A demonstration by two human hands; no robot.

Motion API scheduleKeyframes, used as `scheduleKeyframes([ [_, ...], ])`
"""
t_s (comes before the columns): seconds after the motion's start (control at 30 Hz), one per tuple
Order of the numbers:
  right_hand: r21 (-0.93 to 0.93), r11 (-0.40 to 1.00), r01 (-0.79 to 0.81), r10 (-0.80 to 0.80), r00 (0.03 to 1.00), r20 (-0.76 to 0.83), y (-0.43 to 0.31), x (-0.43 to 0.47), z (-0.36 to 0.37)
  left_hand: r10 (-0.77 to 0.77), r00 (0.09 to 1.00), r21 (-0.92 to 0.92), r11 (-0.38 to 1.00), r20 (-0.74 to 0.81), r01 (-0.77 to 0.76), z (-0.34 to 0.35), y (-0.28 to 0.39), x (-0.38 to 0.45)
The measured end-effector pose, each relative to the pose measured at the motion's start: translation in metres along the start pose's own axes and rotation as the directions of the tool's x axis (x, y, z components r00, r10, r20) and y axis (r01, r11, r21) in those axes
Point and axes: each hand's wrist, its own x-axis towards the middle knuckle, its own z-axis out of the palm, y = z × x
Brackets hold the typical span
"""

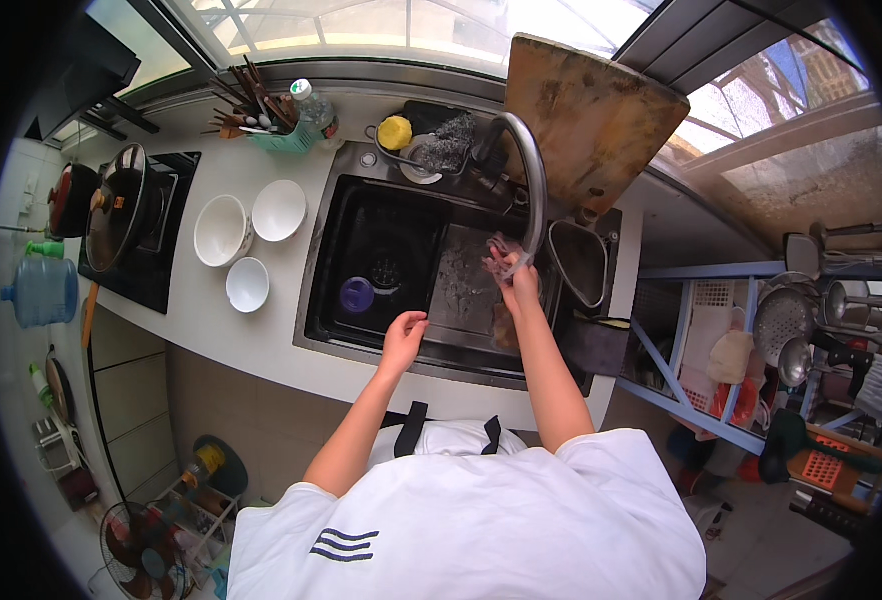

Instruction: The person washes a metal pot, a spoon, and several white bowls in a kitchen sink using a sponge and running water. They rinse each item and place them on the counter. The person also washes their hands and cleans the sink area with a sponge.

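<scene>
Over the right part of the black sink, my right hand grips a crumpled pinkish cloth. The curved metal faucet arches down to that cloth. My left hand hovers at the sink's front edge with loosely bent fingers and holds nothing. A purple round object sits in the left part of the sink near the drain. Wet spots mark the grey tray-like surface on the right. Behind my right forearm is a brownish item, partly hidden.
Three white bowls, a large one, a medium one and a small one, stand left of the sink. A wooden cutting board leans behind the faucet. Steel wool, a yellow sponge and a chopstick holder line the back.
</scene>
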Motion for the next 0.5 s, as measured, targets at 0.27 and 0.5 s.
scheduleKeyframes([
  [0.27,-0.073,0.934,-0.349,0.356,0.92,0.163,0.014,0.003,-0.007,0.106,0.987,0.12,0.989,-0.125,-0.091,-0.062,-0.047,-0.017],
  [0.5,0.008,0.97,-0.242,0.242,0.97,0.031,0.048,-0.012,-0.04,0.078,0.997,0.108,0.991,0.001,-0.078,-0.053,-0.045,-0.02],
])
